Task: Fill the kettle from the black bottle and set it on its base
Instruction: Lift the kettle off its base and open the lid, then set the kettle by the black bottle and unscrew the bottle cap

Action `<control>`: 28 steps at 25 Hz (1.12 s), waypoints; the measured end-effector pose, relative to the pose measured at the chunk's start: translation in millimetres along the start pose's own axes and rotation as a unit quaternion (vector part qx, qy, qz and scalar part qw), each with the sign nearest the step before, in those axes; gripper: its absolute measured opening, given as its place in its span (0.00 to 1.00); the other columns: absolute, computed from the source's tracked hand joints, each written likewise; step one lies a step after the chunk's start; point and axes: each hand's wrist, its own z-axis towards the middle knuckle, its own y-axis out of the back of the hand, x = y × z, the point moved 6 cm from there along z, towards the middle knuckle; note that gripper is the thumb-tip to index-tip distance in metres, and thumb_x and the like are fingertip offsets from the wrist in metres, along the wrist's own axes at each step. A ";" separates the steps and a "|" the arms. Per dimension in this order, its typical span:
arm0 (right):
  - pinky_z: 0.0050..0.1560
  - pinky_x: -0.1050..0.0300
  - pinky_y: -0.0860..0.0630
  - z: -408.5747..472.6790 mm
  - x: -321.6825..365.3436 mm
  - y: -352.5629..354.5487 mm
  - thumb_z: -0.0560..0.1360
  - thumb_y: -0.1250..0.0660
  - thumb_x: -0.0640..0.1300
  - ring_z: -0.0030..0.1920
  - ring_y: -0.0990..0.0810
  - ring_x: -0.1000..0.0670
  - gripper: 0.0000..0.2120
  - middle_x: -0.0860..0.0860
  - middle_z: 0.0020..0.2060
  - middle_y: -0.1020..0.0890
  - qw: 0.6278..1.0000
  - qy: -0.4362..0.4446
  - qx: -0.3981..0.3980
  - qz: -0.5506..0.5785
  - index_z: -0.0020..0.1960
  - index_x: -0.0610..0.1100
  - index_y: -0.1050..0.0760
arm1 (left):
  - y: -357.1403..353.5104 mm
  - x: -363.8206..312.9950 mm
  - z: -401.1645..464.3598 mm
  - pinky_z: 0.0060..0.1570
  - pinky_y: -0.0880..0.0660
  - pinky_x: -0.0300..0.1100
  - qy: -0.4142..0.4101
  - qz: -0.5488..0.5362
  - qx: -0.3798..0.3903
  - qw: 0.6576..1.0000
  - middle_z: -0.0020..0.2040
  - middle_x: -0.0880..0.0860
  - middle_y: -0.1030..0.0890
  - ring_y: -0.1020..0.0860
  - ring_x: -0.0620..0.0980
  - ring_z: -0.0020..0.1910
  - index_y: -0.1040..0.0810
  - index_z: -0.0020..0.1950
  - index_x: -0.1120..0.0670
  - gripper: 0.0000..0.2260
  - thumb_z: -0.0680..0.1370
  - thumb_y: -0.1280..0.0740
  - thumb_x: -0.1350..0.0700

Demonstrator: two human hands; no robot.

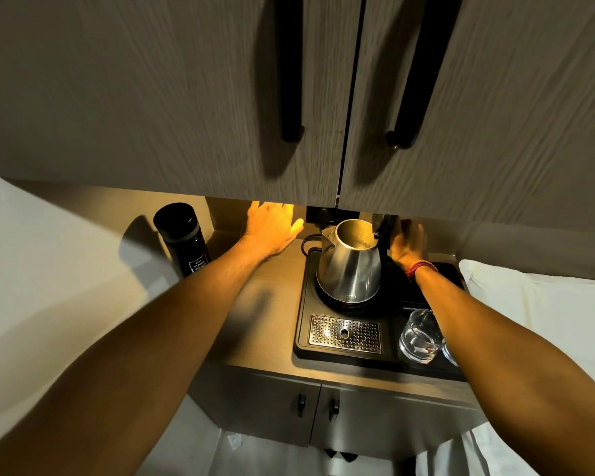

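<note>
A steel kettle (349, 266) stands on its round base (344, 301) in a black tray (303, 324), with its lid (380, 223) tipped up and the mouth showing. My right hand (407, 243) is behind the kettle at its black handle, fingers curled there; the handle itself is mostly hidden. My left hand (272, 231) hovers flat with fingers apart over the counter, left of the kettle, holding nothing. The black bottle (182, 238) stands upright with its cap on at the far left of the counter, apart from both hands.
Two clear glasses (419, 336) stand in the tray's front right corner beside a metal drip grate (346, 334). Upper cabinet doors with black handles (291, 67) hang low over the counter. A black cord (306, 243) runs behind the tray. White bedding (547, 304) lies at right.
</note>
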 end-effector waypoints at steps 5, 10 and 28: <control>0.54 0.47 0.31 -1.0 4.2 -10.7 0.81 0.47 0.45 0.64 0.26 0.34 0.21 0.32 0.64 0.25 0.997 -0.057 0.055 0.008 0.63 0.30 0.27 | 16.0 14.8 -5.6 0.51 0.24 0.51 0.029 -0.014 0.027 0.999 0.47 0.56 0.19 0.20 0.55 0.48 0.21 0.48 0.56 0.18 0.82 0.40 0.42; 0.65 0.46 0.33 -13.8 1.3 -13.7 0.82 0.44 0.40 0.66 0.28 0.34 0.20 0.33 0.68 0.29 0.958 -0.170 0.228 -0.021 0.69 0.29 0.33 | 45.4 28.5 -10.1 0.45 0.30 0.43 0.068 -0.085 0.015 0.994 0.43 0.52 0.25 0.26 0.50 0.45 0.26 0.43 0.54 0.14 0.82 0.38 0.46; 0.29 0.61 0.49 -37.4 161.6 -55.3 0.76 0.46 0.43 0.28 0.47 0.54 0.18 0.52 0.28 0.44 0.987 0.044 0.090 0.127 0.29 0.49 0.47 | 111.2 118.7 -50.5 0.45 0.30 0.44 0.116 -0.083 -0.037 0.989 0.47 0.58 0.20 0.21 0.58 0.47 0.21 0.49 0.60 0.13 0.80 0.36 0.49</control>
